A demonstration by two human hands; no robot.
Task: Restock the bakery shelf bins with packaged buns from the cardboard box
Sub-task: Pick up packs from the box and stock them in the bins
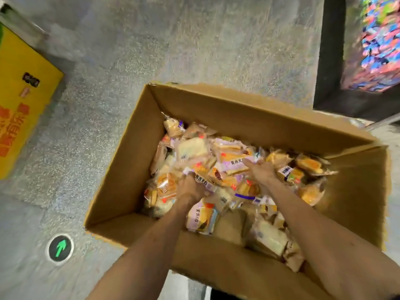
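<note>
Yellow carton (19,100): at the far left edge on the floor, partly cut off by the frame. It has red print on its upper face and a small dark label toward its far end.
Floor marker (60,249): a round dark disc with a green arrow, set into the floor at near left. It lies near the box's near-left corner but apart from it.
Floor (194,40): grey and speckled, running from the carton across to the right side.
Cardboard box (238,109): centre to right, standing on the floor, open at the top with its brown inner walls exposed.
Packaged buns (191,148): a loose heap in clear wrappers, many with purple-and-white labels. All lie inside the box and cover its bottom.
Left hand (190,189): inside the box, on the left part of the heap. Its fingers are curled down over the packaged buns, gripping them.
Right hand (260,169): inside the box, to the right of the left hand and apart from it, resting on the heap. Motion blur hides the fingers, so I cannot tell whether it holds anything.
Display bin (378,44): at far right, dark-framed and filled with blurred multicoloured packets.
</note>
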